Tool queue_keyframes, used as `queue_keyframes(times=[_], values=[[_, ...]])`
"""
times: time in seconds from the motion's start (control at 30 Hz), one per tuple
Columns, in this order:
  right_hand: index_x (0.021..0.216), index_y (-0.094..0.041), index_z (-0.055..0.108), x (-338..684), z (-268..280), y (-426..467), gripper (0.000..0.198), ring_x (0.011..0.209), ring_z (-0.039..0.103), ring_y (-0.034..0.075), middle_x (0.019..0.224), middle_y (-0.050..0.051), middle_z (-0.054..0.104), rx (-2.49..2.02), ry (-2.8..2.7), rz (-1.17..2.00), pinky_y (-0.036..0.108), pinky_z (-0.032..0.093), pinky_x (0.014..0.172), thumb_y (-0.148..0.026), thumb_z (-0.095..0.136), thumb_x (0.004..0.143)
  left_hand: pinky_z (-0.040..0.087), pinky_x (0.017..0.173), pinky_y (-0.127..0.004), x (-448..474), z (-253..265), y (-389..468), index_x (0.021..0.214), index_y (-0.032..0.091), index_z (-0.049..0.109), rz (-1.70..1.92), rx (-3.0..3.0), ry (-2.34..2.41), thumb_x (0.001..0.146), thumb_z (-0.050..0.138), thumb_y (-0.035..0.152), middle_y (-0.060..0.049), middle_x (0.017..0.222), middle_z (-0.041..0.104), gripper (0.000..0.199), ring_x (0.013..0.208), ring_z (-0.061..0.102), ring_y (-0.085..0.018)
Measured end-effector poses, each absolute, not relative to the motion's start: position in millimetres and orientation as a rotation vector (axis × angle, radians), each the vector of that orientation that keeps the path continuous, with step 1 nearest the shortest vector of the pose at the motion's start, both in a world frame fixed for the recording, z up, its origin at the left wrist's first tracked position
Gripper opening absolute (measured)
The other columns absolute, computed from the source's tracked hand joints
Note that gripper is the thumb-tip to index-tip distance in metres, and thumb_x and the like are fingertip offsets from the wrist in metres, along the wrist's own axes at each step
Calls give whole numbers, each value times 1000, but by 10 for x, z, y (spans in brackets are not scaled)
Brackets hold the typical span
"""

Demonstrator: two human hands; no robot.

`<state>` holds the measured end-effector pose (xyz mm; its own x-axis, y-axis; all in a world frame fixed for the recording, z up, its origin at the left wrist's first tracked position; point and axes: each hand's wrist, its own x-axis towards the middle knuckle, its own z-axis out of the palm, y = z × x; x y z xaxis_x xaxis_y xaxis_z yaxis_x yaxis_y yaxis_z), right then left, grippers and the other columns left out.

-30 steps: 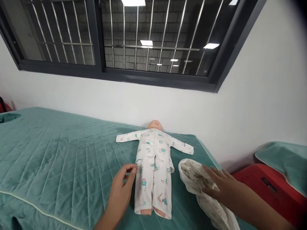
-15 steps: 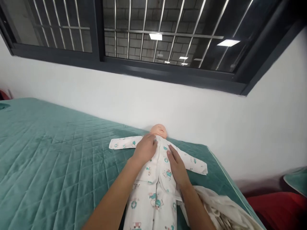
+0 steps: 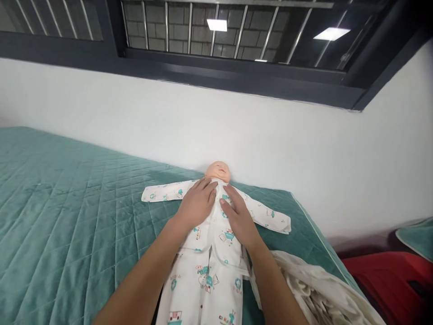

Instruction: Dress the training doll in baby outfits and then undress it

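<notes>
A baby doll point(image 3: 218, 171) lies on its back with its head by the wall. It wears a white long-sleeved baby top point(image 3: 221, 241) with green and red prints, its sleeves spread to both sides. Matching trousers point(image 3: 203, 298) cover the legs and run out of the bottom of the view. My left hand point(image 3: 198, 201) rests flat on the upper chest of the top, fingers stretched toward the neck. On the other side of the front opening, my right hand point(image 3: 238, 214) lies with its fingers apart on the cloth. Neither hand grips anything.
A quilted green cover point(image 3: 84, 225) spreads under the doll. Crumpled white cloth point(image 3: 314, 289) lies right of my right forearm. Behind stands a white wall point(image 3: 162, 117) below a dark-framed barred window point(image 3: 237, 74). Something red point(image 3: 389, 280) shows at the right, past the bed's edge.
My left hand has flattened, its fingers now stretched over the chest. My right hand has moved slightly up and toward the neck. The camera view has tilted down a little.
</notes>
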<state>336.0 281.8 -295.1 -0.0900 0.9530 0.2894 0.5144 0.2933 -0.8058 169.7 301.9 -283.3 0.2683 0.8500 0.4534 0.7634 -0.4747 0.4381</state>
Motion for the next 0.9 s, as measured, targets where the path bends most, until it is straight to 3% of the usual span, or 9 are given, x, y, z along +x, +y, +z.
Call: queue_keyframes(times=[0.3, 0.9], values=[[133, -26, 51, 3295, -2872, 2937, 47, 133, 44, 23, 142, 6, 51, -1298, -1710, 639, 44, 33, 114, -50, 49, 92, 36, 114, -47, 1699, -2781, 2980, 139, 22, 50, 876, 2355, 1571, 101, 26, 31, -9, 150, 45, 47, 137, 41, -26], [141, -26, 49, 3316, -2892, 2929, 53, 144, 31, 22, 153, 5, 40, -1356, -1805, 627, 44, 20, 122, -52, 43, 95, 36, 114, -48, 1681, -2773, 2989, 141, 28, 48, 867, 2305, 1541, 100, 27, 33, -7, 151, 43, 46, 137, 41, -26]])
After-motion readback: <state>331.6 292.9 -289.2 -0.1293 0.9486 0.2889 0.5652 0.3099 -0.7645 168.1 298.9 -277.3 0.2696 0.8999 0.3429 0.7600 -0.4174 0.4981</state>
